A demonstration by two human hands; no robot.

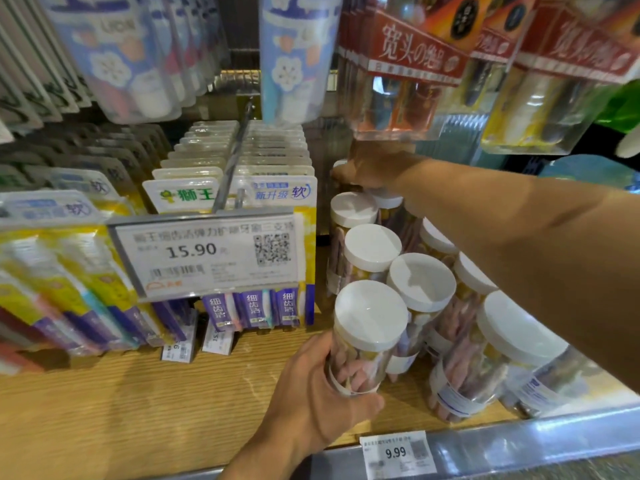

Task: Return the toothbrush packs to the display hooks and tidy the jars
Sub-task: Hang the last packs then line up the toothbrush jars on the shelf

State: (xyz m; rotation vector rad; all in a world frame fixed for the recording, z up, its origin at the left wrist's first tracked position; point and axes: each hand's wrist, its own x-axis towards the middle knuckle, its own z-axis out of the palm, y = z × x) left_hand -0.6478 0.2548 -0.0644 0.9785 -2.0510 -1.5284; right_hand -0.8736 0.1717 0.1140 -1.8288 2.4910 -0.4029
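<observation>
Clear plastic forms the wall of the front jar (363, 337), which the left hand (311, 403) grips low on its body, fingers curled round the far side and thumb at the near side. This jar has a white lid and stands near the front edge of the wooden shelf (121, 403), touching the jar cluster (422, 289) behind it. The right hand (367, 168) reaches over that cluster to the back of the shelf and rests on a rear jar (341, 166); its fingers are mostly hidden, so its grip cannot be determined, though it appears to hold the lid. Toothbrush packs (239, 161) hang on a display hook (232, 164) toward the left, behind a price tag (207, 254) reading 15.90. A second tag (396, 453) reading 9.99 sits on the front rail.
</observation>
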